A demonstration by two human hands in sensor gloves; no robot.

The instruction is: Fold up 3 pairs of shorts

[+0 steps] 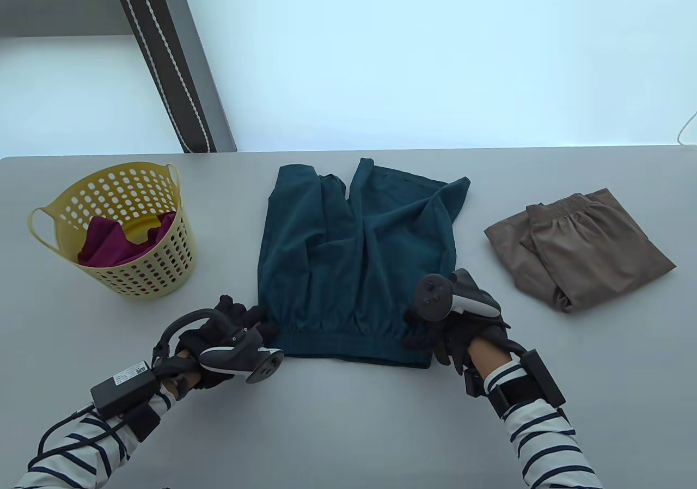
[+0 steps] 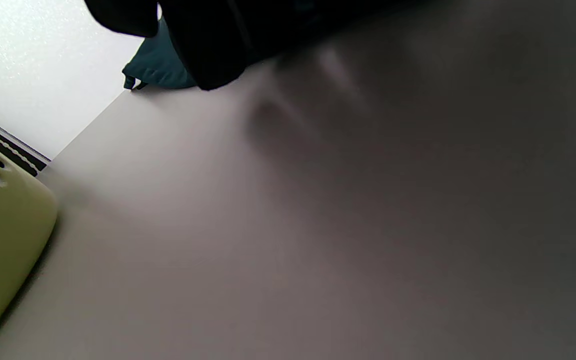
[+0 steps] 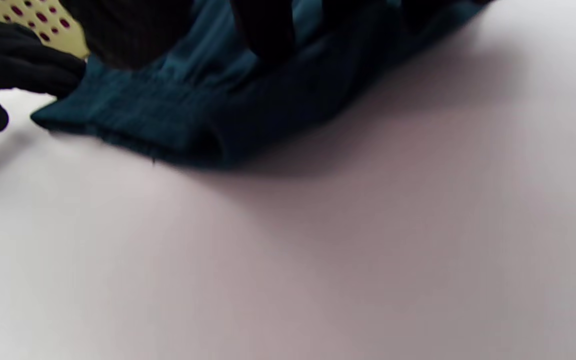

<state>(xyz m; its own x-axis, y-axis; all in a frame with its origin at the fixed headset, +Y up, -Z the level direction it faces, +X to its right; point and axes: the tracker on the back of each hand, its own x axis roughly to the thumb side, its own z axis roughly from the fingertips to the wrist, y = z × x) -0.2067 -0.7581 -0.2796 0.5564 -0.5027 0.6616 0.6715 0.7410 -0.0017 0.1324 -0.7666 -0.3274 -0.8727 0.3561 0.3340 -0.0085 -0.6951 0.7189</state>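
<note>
Table view. Item one: teal shorts [image 1: 356, 255], spread on the grey table [image 1: 348, 429] at centre, waistband toward the person, legs pointing away; the cloth is rumpled and one leg hem is turned over. Not yet folded. Item two: brown shorts [image 1: 577, 249], lying to the right, well apart from the teal pair, already folded into a compact stack with the elastic band on top. Item three: yellow basket [image 1: 117, 227], to the left, perforated wall, two loop handles, holding a magenta garment [image 1: 109, 244], presumably the third pair, untouched. Left hand [image 1: 234, 328]: at the left end of the teal waistband, fingers curled onto its corner. Right hand [image 1: 441, 336]: at the right end of the same band, fingers bent over the corner.

Left wrist view. Mostly bare table; a dark gloved mass at the top edge, a scrap of teal cloth behind it, the basket wall at lower left. The pinch itself is not visible here.

Right wrist view. Teal waistband in close-up on the table; the right hand's fingers [image 3: 263, 30] come down onto the fabric, pinching it as far as I can judge. The left hand's fingers appear at the far end.

Tally, as judged: one pair done, one in hand at its first fold, one waiting in the basket.
</note>
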